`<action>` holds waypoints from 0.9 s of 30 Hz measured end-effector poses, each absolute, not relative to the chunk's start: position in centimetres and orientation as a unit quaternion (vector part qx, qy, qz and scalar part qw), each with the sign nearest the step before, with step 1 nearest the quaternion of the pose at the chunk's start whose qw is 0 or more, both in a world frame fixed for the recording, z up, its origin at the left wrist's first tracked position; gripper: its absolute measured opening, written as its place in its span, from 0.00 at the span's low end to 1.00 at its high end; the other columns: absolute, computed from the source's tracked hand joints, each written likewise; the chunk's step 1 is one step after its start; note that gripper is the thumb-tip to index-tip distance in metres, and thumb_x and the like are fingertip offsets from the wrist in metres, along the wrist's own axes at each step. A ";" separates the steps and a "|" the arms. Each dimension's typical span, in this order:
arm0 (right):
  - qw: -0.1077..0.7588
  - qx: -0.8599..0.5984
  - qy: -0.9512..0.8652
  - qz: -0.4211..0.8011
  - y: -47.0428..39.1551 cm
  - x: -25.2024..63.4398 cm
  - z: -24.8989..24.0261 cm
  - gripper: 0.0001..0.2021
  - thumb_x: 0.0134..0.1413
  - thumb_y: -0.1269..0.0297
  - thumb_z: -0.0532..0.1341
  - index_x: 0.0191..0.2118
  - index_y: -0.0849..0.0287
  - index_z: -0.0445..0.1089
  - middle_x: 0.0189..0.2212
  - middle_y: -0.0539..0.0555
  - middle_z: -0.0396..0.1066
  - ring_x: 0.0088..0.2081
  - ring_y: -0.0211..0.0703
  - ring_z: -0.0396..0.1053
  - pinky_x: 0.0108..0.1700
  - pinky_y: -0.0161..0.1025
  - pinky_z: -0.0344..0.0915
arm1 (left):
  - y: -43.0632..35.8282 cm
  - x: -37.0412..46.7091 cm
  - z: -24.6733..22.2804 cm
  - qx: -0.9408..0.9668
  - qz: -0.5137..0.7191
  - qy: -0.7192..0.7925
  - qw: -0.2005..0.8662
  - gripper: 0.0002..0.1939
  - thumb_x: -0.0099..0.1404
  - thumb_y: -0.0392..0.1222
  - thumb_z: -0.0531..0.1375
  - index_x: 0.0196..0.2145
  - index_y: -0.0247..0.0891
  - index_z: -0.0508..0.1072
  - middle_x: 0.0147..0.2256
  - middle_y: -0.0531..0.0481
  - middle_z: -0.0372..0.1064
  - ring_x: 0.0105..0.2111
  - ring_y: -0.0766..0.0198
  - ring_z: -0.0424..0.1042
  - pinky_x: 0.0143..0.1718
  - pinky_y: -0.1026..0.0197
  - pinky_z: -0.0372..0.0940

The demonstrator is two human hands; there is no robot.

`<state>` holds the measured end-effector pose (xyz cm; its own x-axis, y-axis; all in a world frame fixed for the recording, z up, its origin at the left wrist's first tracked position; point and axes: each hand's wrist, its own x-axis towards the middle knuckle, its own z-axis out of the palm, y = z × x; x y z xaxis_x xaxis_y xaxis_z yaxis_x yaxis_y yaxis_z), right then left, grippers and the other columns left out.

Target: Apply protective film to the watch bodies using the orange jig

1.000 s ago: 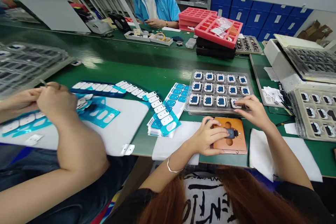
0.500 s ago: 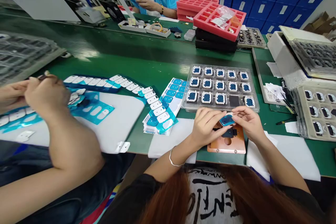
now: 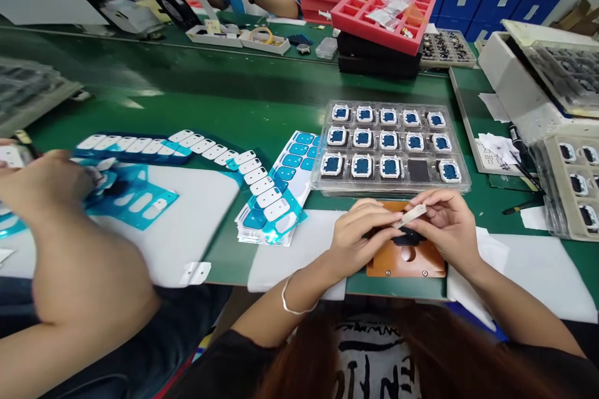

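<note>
Both hands pinch one small white part [image 3: 410,215] — left hand [image 3: 358,238] on its near-left end, right hand [image 3: 447,224] on the far-right end. It's held just above the orange jig [image 3: 423,262], near the clear tray [image 3: 390,148] — a co-worker's arm [image 3: 70,262] is off to the left.

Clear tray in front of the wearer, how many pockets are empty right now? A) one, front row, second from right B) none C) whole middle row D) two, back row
A: the clear tray shows one dark empty pocket in the front row, second from right; the other pockets hold blue-centred parts.
</note>
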<state>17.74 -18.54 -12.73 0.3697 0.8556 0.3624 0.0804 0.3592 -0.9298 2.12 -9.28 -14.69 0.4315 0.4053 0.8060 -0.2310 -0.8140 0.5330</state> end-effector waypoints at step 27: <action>0.259 -0.500 -0.823 0.075 -19.7 21.3 -9.5 0.15 0.60 0.60 0.64 0.52 0.54 0.70 0.34 0.54 0.76 0.38 0.46 0.69 0.35 0.41 0.70 | -9.2 0.4 -14.5 0.781 0.520 0.176 0.299 0.10 0.73 0.39 0.53 0.50 0.38 0.68 0.29 0.54 0.75 0.30 0.68 0.76 0.35 0.61 0.67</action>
